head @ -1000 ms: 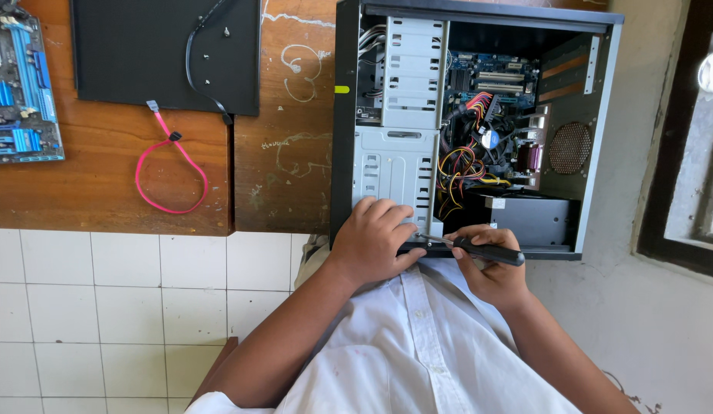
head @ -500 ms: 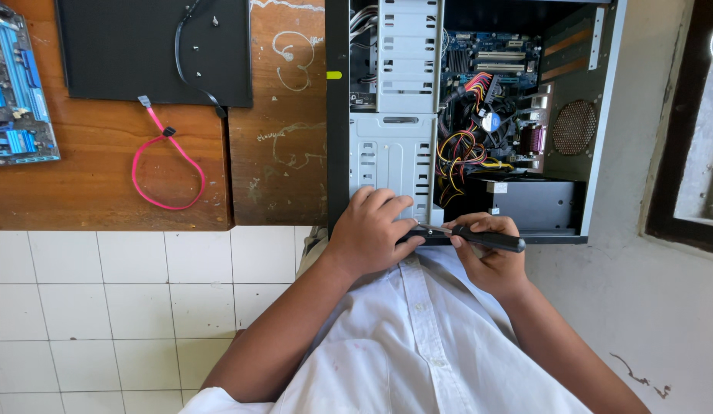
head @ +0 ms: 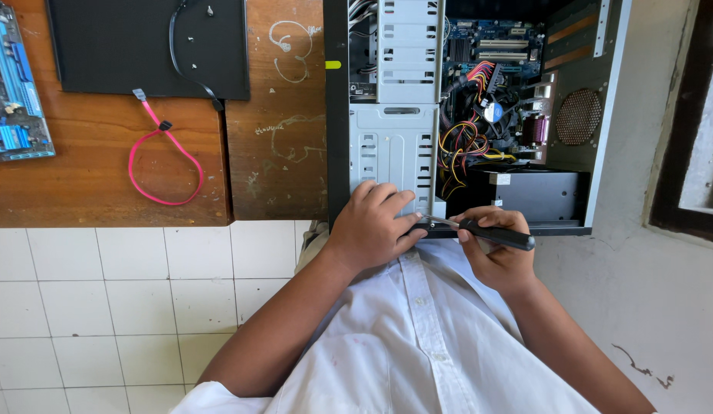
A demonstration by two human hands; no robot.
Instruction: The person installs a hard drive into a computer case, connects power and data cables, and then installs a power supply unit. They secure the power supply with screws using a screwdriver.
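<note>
— What do I have here, biggest thing first?

— The open computer case [head: 479, 115] lies on the wooden table [head: 103, 184], heavy and stiff, I'd judge, with sharp sheet-metal edges (best braced by its frame, not the wires).

— And the hands?

— My left hand [head: 375, 230] rests on the case's near edge, fingers curled loosely against the metal. My right hand [head: 498, 257] has its fingers closed around a screwdriver [head: 486, 232], light and rigid, held by its black handle, tip at the case rim.

One computer case [head: 463, 115], one screwdriver [head: 486, 232], one pink cable [head: 166, 165], two hands [head: 375, 226].
</note>
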